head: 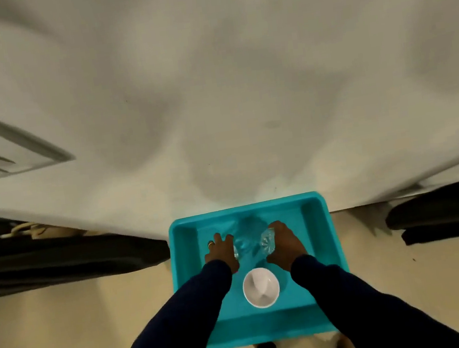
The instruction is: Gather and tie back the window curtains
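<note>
Beige floor (pixel 67 329), teal plastic tray (pixel 328 236) against white wall (pixel 210 88); left hand (pixel 221 253) and right hand (pixel 284 244) clasp clear glass (pixel 267 240) each, mid-tray; white bowl (pixel 261 287) toward near edge

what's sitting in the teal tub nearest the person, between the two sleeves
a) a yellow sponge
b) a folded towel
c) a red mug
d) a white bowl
d: a round white bowl sits in the teal tub, on the near side, between the dark sleeves, while the left hand and right hand hold clear glass items farther in.
</note>
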